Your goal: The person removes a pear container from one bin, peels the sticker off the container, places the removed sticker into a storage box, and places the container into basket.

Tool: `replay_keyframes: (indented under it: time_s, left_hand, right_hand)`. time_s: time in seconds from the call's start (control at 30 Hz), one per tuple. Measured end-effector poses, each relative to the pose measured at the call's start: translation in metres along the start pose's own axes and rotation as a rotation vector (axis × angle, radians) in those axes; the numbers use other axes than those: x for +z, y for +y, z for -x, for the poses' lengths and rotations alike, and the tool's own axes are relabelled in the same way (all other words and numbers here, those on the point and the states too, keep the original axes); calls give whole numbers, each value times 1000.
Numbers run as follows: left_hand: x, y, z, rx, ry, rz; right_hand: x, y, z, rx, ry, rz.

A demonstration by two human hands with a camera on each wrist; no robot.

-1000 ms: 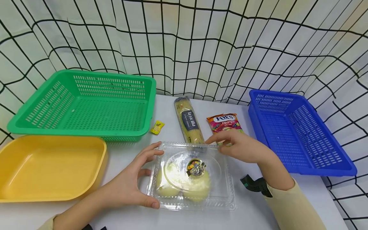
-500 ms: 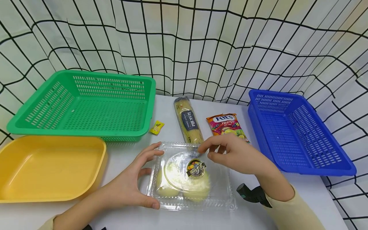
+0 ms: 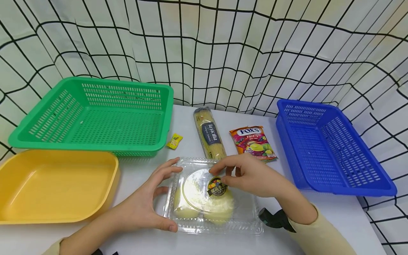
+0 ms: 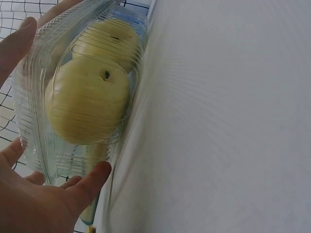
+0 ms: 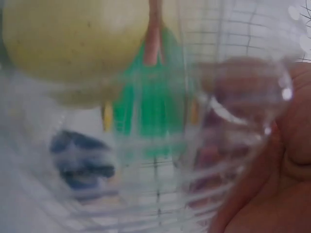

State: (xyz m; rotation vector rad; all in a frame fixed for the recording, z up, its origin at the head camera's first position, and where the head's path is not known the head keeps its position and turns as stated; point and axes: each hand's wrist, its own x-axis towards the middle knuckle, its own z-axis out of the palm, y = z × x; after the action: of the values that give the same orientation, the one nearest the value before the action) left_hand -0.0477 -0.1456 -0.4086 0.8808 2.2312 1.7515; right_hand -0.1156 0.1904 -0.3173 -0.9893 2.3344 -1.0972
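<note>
A clear plastic clamshell box (image 3: pixel 245 209) with two round, pale yellow fruits (image 4: pixel 90 99) lies on the white table in front of me. Its lid bears a round black sticker (image 3: pixel 216 189) with a coloured fruit picture. My left hand (image 3: pixel 146 198) grips the box's left side, thumb at the near corner and fingers at the far one. Over the lid, my right hand (image 3: pixel 251 177) has its bent index finger and thumb apart, the tips right at the sticker's upper edge. In the right wrist view the box wall blurs most things, with the palm at the right.
Behind the box lie a pasta packet (image 3: pixel 208 132), a Fox's candy bag (image 3: pixel 253 142) and a small yellow sweet (image 3: pixel 174 141). A green basket (image 3: pixel 95 150) and a yellow tub (image 3: pixel 113 173) stand left, a blue basket (image 3: pixel 344 148) right. Black wire mesh (image 3: pixel 197 42) encloses the back.
My right hand has moved left and nearer across the lid, from its far right edge to the sticker, uncovering the candy bag. My left hand and the box have stayed put.
</note>
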Motion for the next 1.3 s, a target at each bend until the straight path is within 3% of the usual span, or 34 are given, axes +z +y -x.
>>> replay_keyframes:
  time_s: [0.67, 0.97, 1.3]
  left_hand:
    - [0, 0, 0, -8, 3, 1]
    - [-1, 1, 0, -13, -3, -1]
    - [-2, 1, 0, -4, -6, -1]
  right_hand:
    - [8, 2, -6, -22, 47, 45]
    - [6, -1, -5, 4, 32, -17]
    - [2, 2, -4, -25, 13, -104]
